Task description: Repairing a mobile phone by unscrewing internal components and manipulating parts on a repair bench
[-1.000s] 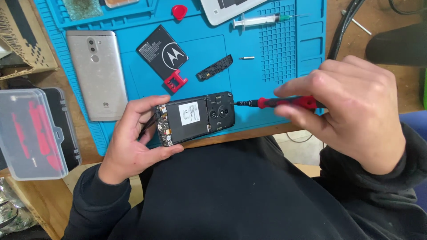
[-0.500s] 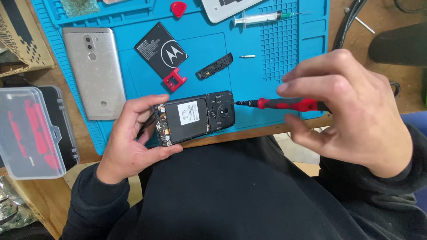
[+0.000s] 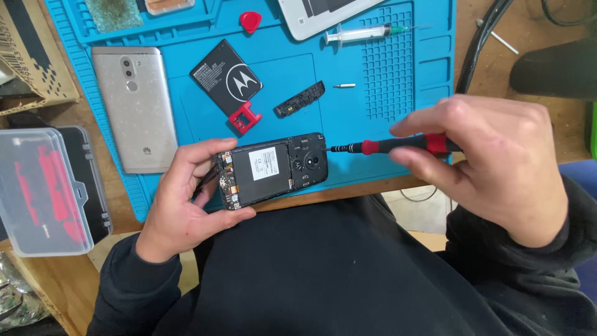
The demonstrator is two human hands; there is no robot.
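Observation:
My left hand [image 3: 183, 199] grips an opened black phone [image 3: 272, 169] by its left end, holding it over the near edge of the blue work mat [image 3: 398, 74]. The phone's back is off, showing a white label and circuit parts. My right hand [image 3: 491, 165] holds a red-and-black screwdriver [image 3: 392, 146] level, its tip touching the phone's right end near the camera ring.
On the mat lie a silver phone [image 3: 138, 106], a black battery [image 3: 226, 76], a red clip [image 3: 244, 117], a small black cover strip [image 3: 300, 99], a loose bit [image 3: 344, 86], a syringe [image 3: 364, 33] and a red pick [image 3: 250, 20]. A clear plastic case [image 3: 43, 190] sits left.
My right hand has shifted slightly on the screwdriver, fingers turning around the handle. The phone and my left hand stay in place.

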